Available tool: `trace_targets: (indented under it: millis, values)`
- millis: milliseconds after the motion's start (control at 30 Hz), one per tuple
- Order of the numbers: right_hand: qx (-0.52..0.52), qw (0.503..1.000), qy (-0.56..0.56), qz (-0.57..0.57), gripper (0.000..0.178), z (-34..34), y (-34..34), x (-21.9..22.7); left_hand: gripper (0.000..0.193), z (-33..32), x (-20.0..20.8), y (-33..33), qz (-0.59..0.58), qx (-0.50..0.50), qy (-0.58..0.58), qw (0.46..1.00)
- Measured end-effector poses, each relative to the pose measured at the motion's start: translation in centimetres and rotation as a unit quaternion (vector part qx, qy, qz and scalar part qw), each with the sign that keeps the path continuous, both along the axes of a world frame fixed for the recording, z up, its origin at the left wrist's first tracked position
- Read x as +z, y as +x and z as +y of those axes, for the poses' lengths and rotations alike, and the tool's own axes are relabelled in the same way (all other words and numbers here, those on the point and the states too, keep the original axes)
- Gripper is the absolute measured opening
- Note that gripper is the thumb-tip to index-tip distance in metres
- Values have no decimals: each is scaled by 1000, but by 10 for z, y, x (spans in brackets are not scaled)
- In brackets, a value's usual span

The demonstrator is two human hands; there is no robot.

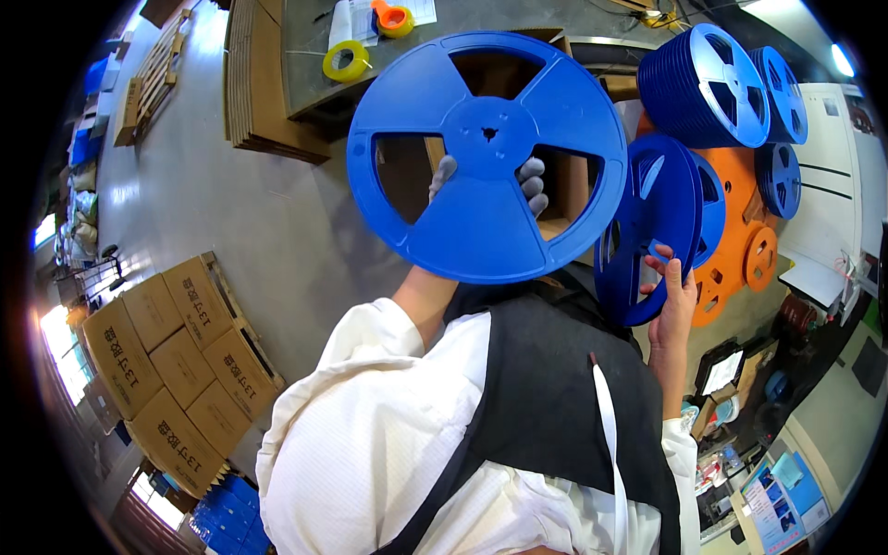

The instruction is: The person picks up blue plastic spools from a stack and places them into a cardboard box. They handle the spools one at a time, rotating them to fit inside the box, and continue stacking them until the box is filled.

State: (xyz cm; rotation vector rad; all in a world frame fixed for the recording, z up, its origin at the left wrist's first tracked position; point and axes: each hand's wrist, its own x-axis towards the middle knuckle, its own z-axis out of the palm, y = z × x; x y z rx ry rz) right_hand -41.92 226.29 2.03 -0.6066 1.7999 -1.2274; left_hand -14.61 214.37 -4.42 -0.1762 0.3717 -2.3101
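A large blue plastic reel faces me in front of my chest, its spoked disc covering much of the view. My left hand grips it from behind: grey-covered fingers show through the cut-outs beside the hub, while the palm is hidden. Lower to the right, my bare right hand has its fingers curled round the rim of another blue reel, which stands on edge. Another blue reel shows partly behind that one. Behind the large reel, an open cardboard box is partly visible.
Stacked blue reels stand at the upper right, above orange reels. Yellow tape and an orange tape dispenser lie on the grey table. Flattened cardboard leans beside it. Boxes fill a pallet at left.
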Motion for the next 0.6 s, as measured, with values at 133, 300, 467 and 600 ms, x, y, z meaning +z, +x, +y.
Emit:
trace_targets:
  millis: [133, 300, 467, 600]
  values:
    - [9, 997, -34, -72, 53, -1, 4, 4, 87, 1, -2, -1, -56, 32, 50, 997]
    - [4, 995, -38, -93, 57, 4, -5, 2, 77, 1, -7, 0, -23, 28, 16, 999]
    - [-62, 994, -54, -66, 54, 17, -20, -2, 74, 8, -58, 19, -231, 24, -7, 973]
    - [-103, 992, -55, -49, 53, 31, -20, 3, 73, 8, -105, 11, -311, -14, 43, 949]
